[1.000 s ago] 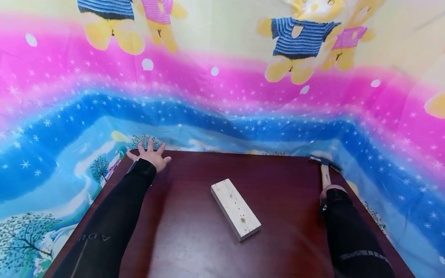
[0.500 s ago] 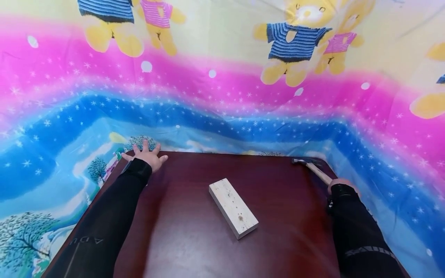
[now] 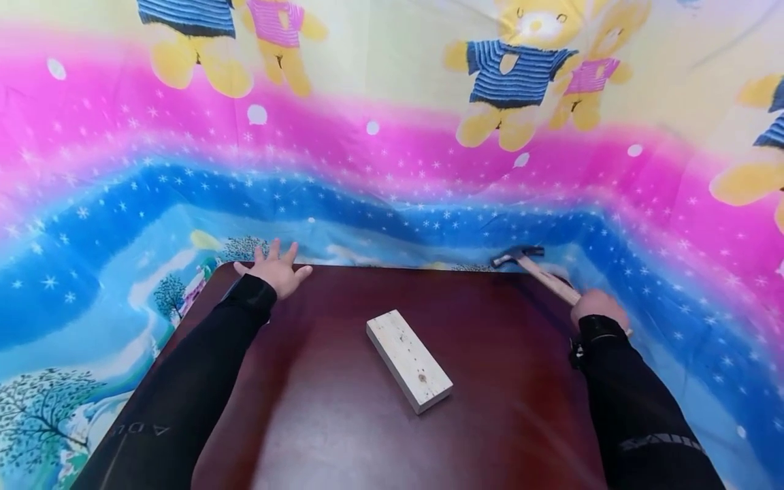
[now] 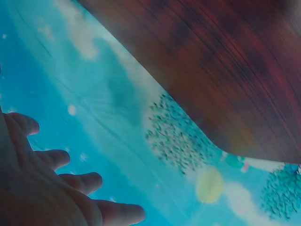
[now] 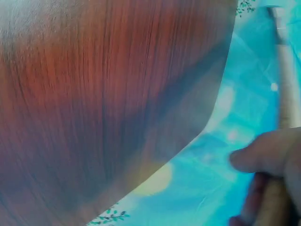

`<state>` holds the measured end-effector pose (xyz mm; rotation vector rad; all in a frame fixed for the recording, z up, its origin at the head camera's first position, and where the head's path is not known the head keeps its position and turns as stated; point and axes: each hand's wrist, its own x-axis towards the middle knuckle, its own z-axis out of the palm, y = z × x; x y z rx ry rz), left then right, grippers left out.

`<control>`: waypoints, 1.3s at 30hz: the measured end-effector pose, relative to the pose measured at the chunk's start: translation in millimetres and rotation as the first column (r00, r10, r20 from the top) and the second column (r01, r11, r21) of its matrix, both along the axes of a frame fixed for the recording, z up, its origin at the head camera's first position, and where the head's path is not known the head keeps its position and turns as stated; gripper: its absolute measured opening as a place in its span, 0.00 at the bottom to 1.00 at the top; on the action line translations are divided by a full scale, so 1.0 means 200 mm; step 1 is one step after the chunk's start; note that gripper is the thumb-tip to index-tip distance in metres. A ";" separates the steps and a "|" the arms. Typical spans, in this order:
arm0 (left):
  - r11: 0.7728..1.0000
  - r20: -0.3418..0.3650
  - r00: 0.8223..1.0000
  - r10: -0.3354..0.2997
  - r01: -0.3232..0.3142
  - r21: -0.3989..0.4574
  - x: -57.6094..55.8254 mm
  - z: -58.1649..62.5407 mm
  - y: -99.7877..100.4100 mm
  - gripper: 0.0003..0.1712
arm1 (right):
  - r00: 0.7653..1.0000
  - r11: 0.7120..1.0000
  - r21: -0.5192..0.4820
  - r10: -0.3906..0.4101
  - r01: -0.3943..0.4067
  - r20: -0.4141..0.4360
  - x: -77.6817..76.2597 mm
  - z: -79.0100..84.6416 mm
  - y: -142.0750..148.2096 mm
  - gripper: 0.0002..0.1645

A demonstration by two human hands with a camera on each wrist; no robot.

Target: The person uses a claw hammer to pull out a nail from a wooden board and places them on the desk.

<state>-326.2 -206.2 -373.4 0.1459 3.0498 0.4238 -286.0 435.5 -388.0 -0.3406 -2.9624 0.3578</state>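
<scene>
My right hand (image 3: 600, 311) grips the wooden handle of a claw hammer (image 3: 548, 280) at the table's far right corner. The dark metal head points away and to the left, raised over the far edge in the head view. In the right wrist view, thumb and fingers wrap the handle (image 5: 287, 89). My left hand (image 3: 278, 275) is spread with straight fingers above the far left corner, holding nothing; its fingers (image 4: 82, 181) show against the cloth in the left wrist view. Between the hands, a pale rectangular wood block (image 3: 409, 361) lies flat and slanted on the table.
The dark red-brown table (image 3: 331, 408) has rounded far corners. A printed cloth (image 3: 392, 170) with bears and snowflakes hangs behind it and along both sides, close to the edges.
The hammer has lifted off the table's far right corner, its head swinging left and upward. My left hand has shifted slightly right and up, fingers still spread. The wood block stays in place.
</scene>
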 end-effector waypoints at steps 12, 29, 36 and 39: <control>0.983 -0.014 0.997 -0.080 0.081 0.166 0.04 0.07 0.13 0.47 | 0.956 0.989 0.073 0.144 -0.129 -0.257 -0.12 0.13 -0.27 0.28; 0.838 -0.184 0.961 -0.208 0.272 0.473 0.08 0.17 0.37 0.46 | 0.679 0.835 0.395 0.544 -0.382 -0.493 -0.13 0.22 -0.82 0.28; 0.739 -0.191 0.958 -0.212 0.286 0.611 0.09 0.19 0.41 0.50 | 0.602 0.773 0.465 0.631 -0.432 -0.489 -0.09 0.23 -0.94 0.23; 0.659 -0.151 0.954 -0.259 0.289 0.694 0.10 0.19 0.43 0.45 | 0.607 0.759 0.469 0.647 -0.451 -0.463 -0.07 0.24 -0.97 0.23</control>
